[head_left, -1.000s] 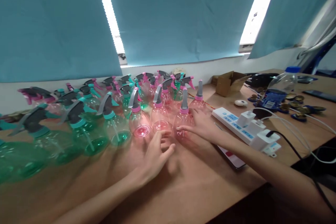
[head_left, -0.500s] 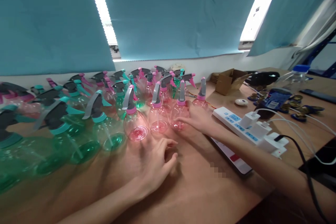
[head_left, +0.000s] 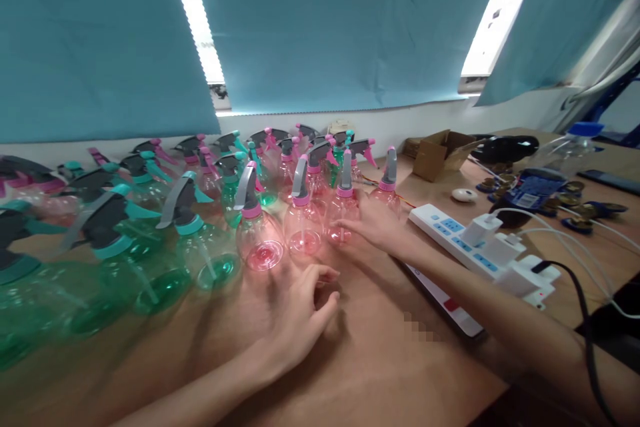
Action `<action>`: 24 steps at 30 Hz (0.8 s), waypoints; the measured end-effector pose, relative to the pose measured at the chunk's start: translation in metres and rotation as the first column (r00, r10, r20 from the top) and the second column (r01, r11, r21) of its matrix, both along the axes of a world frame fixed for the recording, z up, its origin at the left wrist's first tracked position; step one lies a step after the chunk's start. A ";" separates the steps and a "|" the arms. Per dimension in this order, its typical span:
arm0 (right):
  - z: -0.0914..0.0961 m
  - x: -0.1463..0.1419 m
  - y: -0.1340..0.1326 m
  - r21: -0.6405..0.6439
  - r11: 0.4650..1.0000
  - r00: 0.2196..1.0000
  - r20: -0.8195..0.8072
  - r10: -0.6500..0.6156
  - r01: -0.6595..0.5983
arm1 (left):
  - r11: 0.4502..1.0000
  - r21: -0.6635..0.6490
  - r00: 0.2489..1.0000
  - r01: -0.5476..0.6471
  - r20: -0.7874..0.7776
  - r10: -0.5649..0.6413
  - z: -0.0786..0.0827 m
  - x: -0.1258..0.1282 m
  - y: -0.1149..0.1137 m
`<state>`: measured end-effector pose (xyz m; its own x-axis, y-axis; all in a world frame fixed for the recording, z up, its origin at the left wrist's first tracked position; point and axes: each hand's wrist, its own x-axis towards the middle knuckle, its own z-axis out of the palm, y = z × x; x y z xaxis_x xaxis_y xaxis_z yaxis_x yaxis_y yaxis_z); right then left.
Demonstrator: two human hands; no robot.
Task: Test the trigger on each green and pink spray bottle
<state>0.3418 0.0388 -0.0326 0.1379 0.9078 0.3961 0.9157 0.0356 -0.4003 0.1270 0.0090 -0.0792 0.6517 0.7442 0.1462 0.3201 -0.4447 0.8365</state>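
Observation:
My right hand (head_left: 376, 221) reaches across the table and is closed around a pink spray bottle (head_left: 344, 219) with a grey and pink trigger head. Its thumb lies across the front of the bottle, and the other fingers are partly hidden behind it. That bottle stands upright at the right of a front row, beside another pink spray bottle (head_left: 304, 227) and a third pink spray bottle (head_left: 260, 240). In front of this row my left hand (head_left: 305, 310) rests on the table, empty, fingers loosely bent and thumb apart. One more pink bottle (head_left: 386, 197) stands just beyond my right hand.
Several green spray bottles (head_left: 207, 257) fill the left side, with more bottles behind. A white power strip (head_left: 450, 233) with plugged chargers and a flat white device (head_left: 445, 297) lie right. Farther back are a cardboard box (head_left: 435, 157), a white mouse-like object (head_left: 464, 195) and a large clear bottle (head_left: 560, 160).
The view has shifted a little. My right hand and the pink spray bottle in it have moved very slightly left against the other bottles; my left hand stays put.

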 end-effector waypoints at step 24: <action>-0.020 0.075 -0.025 0.148 0.975 0.919 -0.382 -0.096 0.163 | 0.996 -0.085 0.997 -0.037 0.060 0.042 0.001 0.003 0.000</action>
<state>0.4167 0.0140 -0.0528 0.4170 0.7934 0.4434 0.7041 0.0265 -0.7096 0.1298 0.0094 -0.0782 0.6130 0.7807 0.1213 0.2828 -0.3602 0.8890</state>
